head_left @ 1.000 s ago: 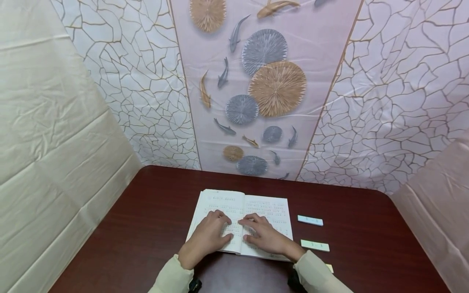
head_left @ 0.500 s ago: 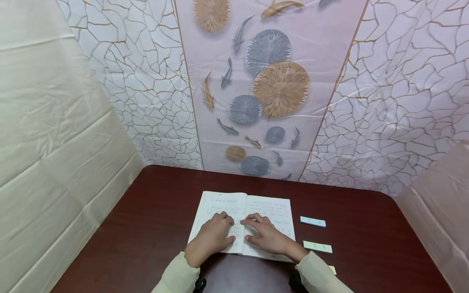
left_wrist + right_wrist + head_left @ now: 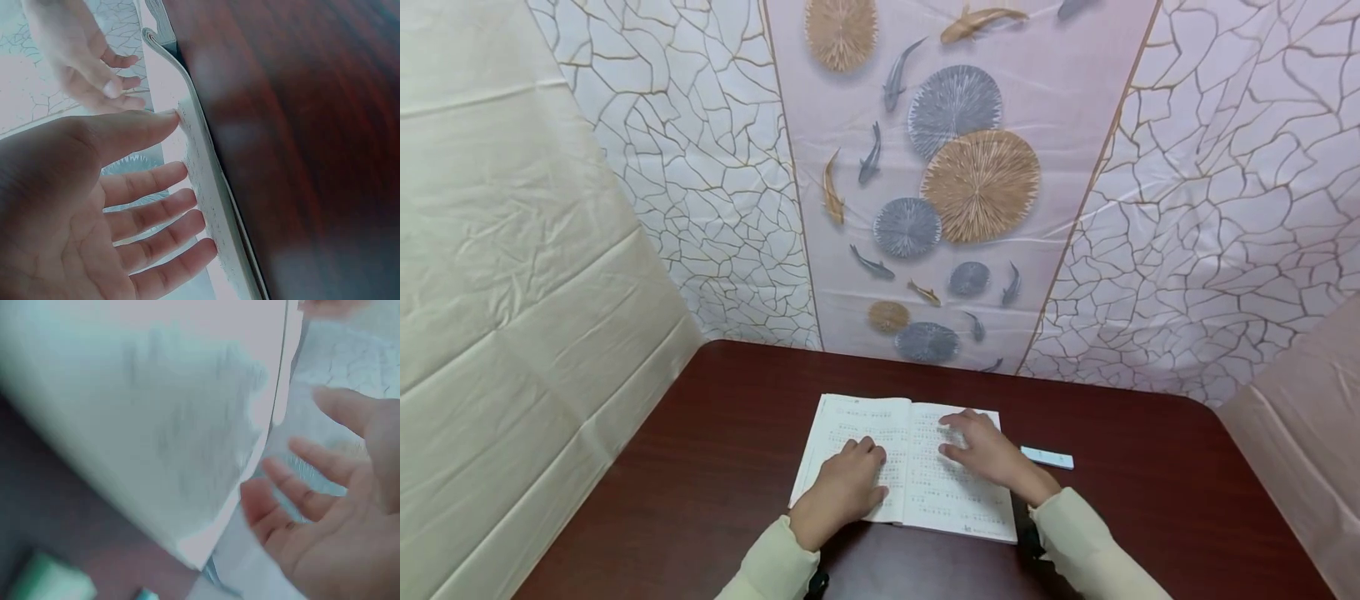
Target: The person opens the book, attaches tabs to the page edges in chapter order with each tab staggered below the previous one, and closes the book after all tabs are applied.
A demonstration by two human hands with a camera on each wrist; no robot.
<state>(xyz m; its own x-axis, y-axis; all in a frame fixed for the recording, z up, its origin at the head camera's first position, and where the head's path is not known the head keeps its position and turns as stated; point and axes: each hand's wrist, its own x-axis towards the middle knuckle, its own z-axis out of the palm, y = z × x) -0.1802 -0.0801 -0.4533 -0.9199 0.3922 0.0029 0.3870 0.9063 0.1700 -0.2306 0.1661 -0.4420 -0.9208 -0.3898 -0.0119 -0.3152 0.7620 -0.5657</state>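
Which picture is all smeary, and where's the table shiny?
Right wrist view: smeary, the book looks streaky and the green thing is a soft blob; left wrist view: sharper, pale sheen on the table; head view: clearer, table shiny at bottom middle.

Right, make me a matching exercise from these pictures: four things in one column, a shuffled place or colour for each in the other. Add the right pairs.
Things:
1. Left hand
2. Right hand
3. Small strip
4. Table

Places and colours:
A. Over the right page of the open book
B. Dark red-brown
C. On the left page of the open book
D. Pale blue

Right pairs: 1-C, 2-A, 3-D, 4-B
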